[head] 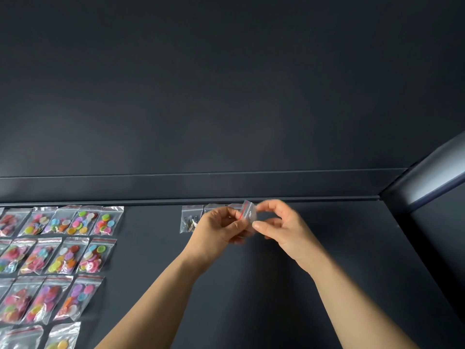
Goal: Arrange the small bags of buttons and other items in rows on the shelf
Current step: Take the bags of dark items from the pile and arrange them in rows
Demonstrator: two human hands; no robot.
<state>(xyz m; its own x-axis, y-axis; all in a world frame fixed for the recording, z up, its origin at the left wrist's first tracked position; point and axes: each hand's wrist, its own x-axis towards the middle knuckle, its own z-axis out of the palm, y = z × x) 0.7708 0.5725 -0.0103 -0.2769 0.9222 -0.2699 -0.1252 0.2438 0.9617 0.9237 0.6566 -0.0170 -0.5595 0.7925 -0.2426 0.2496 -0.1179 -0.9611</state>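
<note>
Both hands are up together over the shelf (151, 260), pinching one small clear bag (247, 212) with a red zip line between them. The left hand (221, 227) holds the bag's lower left side with curled fingers and thumb; the right hand (281, 222) grips its right edge, fingertips bent in. The bag is held tilted just above the shelf, close to the back ledge (302, 197). Right behind the left hand lies a short row against that ledge: a bag of dark small items (190, 219) and the tops of two more bags (212, 208), mostly hidden by the fingers. Well off to the left, bags of coloured buttons (68, 255) lie in neat rows, edges touching or overlapping.
</note>
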